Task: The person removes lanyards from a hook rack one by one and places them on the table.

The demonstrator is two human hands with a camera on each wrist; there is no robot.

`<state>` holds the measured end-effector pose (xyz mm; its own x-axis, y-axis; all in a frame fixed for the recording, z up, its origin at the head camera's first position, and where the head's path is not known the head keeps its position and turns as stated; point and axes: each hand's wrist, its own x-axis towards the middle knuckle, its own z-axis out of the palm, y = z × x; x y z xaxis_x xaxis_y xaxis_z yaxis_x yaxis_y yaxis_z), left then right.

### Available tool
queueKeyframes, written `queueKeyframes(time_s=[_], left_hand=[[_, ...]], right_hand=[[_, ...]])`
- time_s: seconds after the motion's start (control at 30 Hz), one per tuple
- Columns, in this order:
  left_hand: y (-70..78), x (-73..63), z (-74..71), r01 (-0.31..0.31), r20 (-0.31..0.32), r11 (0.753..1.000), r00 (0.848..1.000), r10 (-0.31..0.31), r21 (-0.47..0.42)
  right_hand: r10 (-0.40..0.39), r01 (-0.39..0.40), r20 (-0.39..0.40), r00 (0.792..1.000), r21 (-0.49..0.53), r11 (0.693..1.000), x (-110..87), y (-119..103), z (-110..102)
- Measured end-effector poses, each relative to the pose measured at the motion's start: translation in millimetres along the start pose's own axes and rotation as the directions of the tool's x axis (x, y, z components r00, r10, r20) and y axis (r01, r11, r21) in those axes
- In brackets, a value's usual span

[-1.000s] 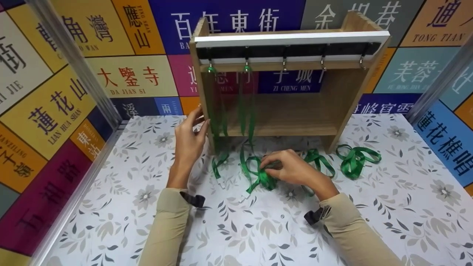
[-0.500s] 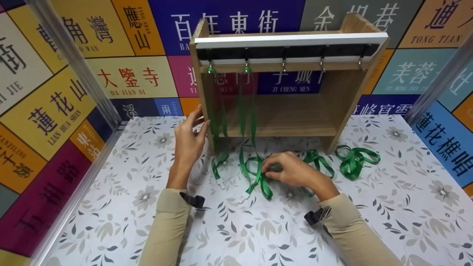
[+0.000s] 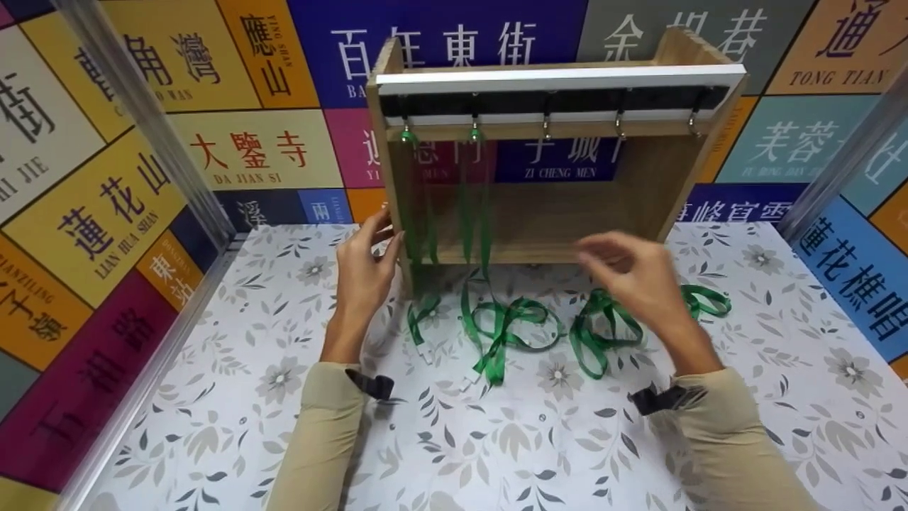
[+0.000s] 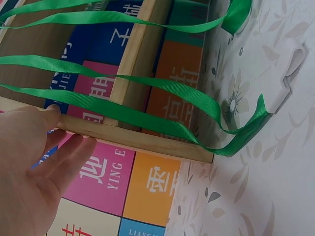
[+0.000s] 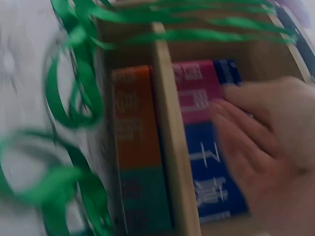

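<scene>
**Wooden rack (image 3: 539,213) at your left hand (image 3: 364,261); loose green lanyards near your right hand (image 3: 642,273)**

Wall (image 3: 255,147): behind everything; patchwork of coloured panels with Chinese place names, some with Latin lettering.

Table (image 3: 440,440): pale surface, grey leaf-and-flower print.

Rack: upright on the table, ahead of you; light wood grain, side panels, low shelf. A white rail and black strip (image 3: 511,103) cross its top front.

Sleeves (image 3: 323,419): two, beige; a dark wrist mount shows at each of your cuffs.

Left hand: holds the edge of the rack's left side panel, thumb on the front edge, fingers along the outer face.

Right hand: raised in front of the rack's lower right, slightly blurred; fingers together and relaxed, thumb close by, a narrow gap between. It hides the rack's right foot and part of the rightmost lanyard.

Hanging lanyards (image 4: 142,115): two, on the two leftmost hooks, right of your left hand; flat, ribbed green ribbon, lower ends reaching the table.

Loose lanyards: three looped heaps in a row before the rack. The left heap (image 3: 504,330) lies beside the second hanging ribbon's tail; whether they tangle, you cannot tell. The middle heap (image 3: 582,333) sits just below your right hand; the right heap (image 3: 696,304) lies partly behind your wrist.

Hooks (image 3: 547,126): five, shiny metal, along the strip.

White end pieces (image 4: 285,78): one at each hanging ribbon's lower end; the nearer is folded over.
</scene>
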<state>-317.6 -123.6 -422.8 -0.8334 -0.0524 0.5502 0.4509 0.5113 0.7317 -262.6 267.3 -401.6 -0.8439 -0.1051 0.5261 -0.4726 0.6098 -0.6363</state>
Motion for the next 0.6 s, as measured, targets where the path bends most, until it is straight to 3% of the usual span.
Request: queueKeyframes(time_s=[0.07,0.13,0.2,0.27,0.33,0.47,0.6], left_hand=[[0.2,0.1,-0.1,-0.002,0.0,1.0,1.0,0.002,0.005],[0.2,0.1,-0.5,0.001,0.001,1.0,1.0,-0.001,0.012],[-0.2,0.0,-1.0,0.006,0.001,1.0,1.0,-0.006,0.011],[-0.8,0.0,-1.7,0.009,-0.001,1.0,1.0,-0.009,0.008],[-0.7,-0.1,-2.2,0.007,-0.003,1.0,1.0,-0.007,0.01],[-1.5,-0.2,-2.5,-0.001,-0.015,1.0,1.0,0.002,0.016],[-1.1,0.1,-2.2,-0.013,-0.056,0.999,0.998,0.016,0.038]], right_hand=[[0.053,-0.05,-0.198,0.979,0.022,0.999,0.8,7,-14],[0.117,-0.103,-0.351,0.929,0.059,0.993,1.4,12,-27],[0.179,-0.154,-0.444,0.878,0.093,0.984,1.7,14,-38],[0.231,-0.196,-0.485,0.843,0.122,0.973,1.7,13,-46],[0.262,-0.223,-0.501,0.825,0.137,0.965,1.9,8,-51],[0.278,-0.232,-0.52,0.807,0.153,0.961,4.5,7,-52],[0.299,-0.256,-0.516,0.803,0.154,0.954,9.4,28,-46]])
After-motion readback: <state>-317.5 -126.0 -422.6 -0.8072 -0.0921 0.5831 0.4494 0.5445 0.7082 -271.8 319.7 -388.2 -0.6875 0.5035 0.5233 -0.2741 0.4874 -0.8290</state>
